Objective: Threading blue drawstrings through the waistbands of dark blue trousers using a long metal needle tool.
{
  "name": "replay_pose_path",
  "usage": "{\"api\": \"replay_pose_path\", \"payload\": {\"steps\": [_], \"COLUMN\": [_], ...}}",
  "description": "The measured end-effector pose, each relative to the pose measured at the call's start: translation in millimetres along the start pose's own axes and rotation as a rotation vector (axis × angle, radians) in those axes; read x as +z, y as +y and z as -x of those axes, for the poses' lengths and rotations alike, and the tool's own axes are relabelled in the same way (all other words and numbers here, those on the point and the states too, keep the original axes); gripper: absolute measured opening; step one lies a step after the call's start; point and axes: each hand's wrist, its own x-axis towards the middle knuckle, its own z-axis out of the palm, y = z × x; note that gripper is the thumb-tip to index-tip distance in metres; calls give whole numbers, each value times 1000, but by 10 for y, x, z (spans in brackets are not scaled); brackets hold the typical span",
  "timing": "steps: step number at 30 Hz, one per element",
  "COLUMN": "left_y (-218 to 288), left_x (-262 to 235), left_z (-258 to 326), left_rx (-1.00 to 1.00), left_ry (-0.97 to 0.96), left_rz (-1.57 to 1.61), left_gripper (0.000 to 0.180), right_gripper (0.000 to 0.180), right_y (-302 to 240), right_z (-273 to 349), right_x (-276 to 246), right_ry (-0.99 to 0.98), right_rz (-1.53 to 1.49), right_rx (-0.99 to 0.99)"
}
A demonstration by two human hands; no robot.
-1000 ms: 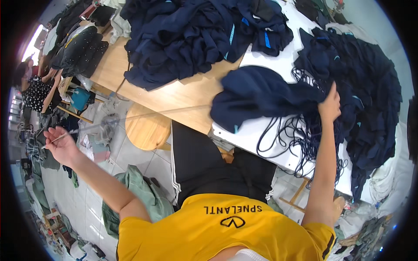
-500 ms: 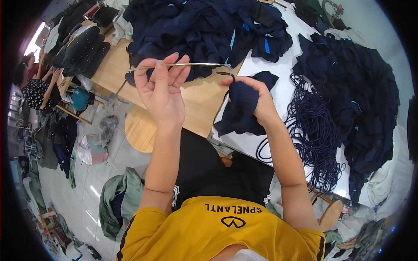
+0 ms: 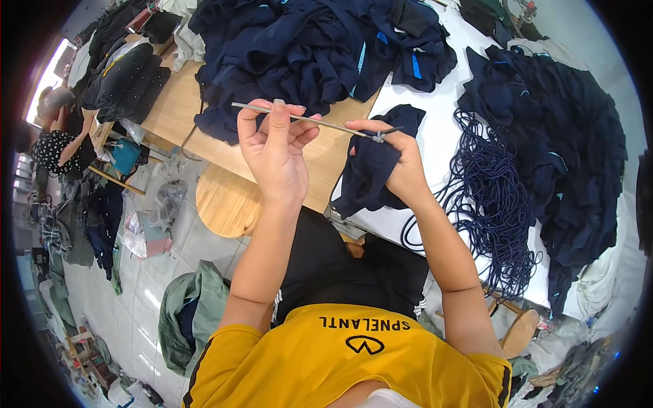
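Observation:
My left hand [image 3: 277, 160] pinches a thin metal rod [image 3: 333, 125] between thumb and fingers, and the rod slants down to the right. Its far end, with a small greyish clip or knot, meets a dark cord tip [image 3: 392, 130] at the fingers of my right hand [image 3: 408, 170]. That hand is closed round a small navy fabric piece [image 3: 367, 170], which hangs over the white tabletop. Whether the cord is fastened to the rod I cannot tell. A tangle of navy cords [image 3: 486, 183] lies to the right.
A big navy garment pile [image 3: 286, 54] covers the far wooden table [image 3: 166, 115]; another navy pile [image 3: 578, 156] lies at the right. A round wooden stool [image 3: 228, 204] stands near my legs. Green cloth [image 3: 194, 313] lies on the floor. Another person [image 3: 58, 146] is at the far left.
My left hand and the rod have moved right and slightly down. The rod now tilts down to the right, and its tip has come to my right hand's fingers.

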Motion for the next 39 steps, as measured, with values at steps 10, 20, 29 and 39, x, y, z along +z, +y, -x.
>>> {"api": "replay_pose_path", "payload": {"steps": [10, 20, 29, 39], "left_y": [340, -500, 430, 464], "left_x": [-159, -245, -1153, -19], "left_z": [-287, 180, -640, 530], "left_rx": [145, 60, 468, 58], "left_ry": [250, -568, -14, -577], "left_rz": [219, -1290, -1632, -582], "left_gripper": [7, 40, 65, 43], "right_gripper": [49, 68, 104, 56], "right_y": [139, -288, 215, 610], "right_z": [109, -222, 333, -484], "right_x": [-78, -77, -1226, 86], "right_ry": [-9, 251, 66, -741], "right_rz": [717, 692, 1524, 392], "right_rx": [-104, -336, 339, 179]}}
